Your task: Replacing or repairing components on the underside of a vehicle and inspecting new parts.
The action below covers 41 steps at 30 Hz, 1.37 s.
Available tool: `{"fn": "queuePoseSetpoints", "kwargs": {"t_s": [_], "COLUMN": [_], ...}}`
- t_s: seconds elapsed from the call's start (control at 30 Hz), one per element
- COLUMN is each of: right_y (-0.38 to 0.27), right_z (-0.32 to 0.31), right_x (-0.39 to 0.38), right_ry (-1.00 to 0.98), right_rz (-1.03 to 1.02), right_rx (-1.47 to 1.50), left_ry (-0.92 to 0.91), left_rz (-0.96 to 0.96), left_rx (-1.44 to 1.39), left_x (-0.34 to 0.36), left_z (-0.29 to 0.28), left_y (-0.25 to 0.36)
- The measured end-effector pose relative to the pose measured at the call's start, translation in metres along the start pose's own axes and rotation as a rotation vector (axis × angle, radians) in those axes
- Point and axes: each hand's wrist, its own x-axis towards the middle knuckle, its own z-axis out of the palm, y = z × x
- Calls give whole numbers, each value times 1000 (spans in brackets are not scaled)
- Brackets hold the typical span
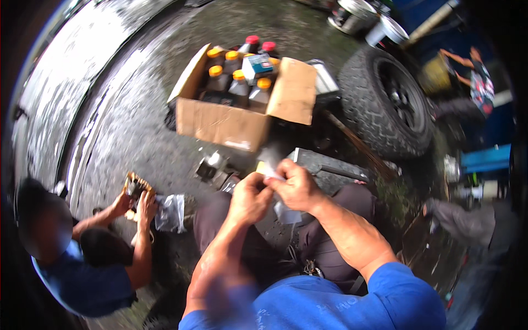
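Observation:
Above my lap, both my hands are closed and drawn together on a small plastic packet (288, 213). Its whitish upper end is blurred and pokes out above my fingers, and a clear part hangs below them. My left hand (248, 199) pinches it from the left. My right hand (297, 186) grips it from the right, thumb and fingers pressed together. What the packet contains, if anything, I cannot make out. Just beyond my hands lies a grey metal case (324, 171), and a shiny metal part (213, 165) rests on the ground to their left.
An opened cardboard box (220, 124) of bottles with yellow and red caps stands ahead. Right of it are a large tyre (368, 104) and a broom-like stick (352, 137). At left a co-worker (82, 264) holds a dark part near a clear bag (170, 213). Buckets (352, 15) stand behind.

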Motion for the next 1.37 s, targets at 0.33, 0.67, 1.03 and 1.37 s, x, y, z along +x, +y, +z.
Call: {"fn": "queuePoseSetpoints", "kwargs": {"t_s": [0.33,0.67,1.03,1.37], "right_y": [20,32,37,22], "right_z": [-19,-32,3,38], "right_x": [8,11,10,26], "right_ry": [-211,-184,64,253], "right_rz": [130,175,46,-231], "right_rx": [188,340,27,77], "left_ry": [32,-37,37,-51], "left_rz": [-44,-75,-28,-62], "left_rx": [-501,-406,-22,-137], "left_x": [16,17,20,15], "left_z": [6,1,17,-17], "left_y": [-12,2,-5,2]}}
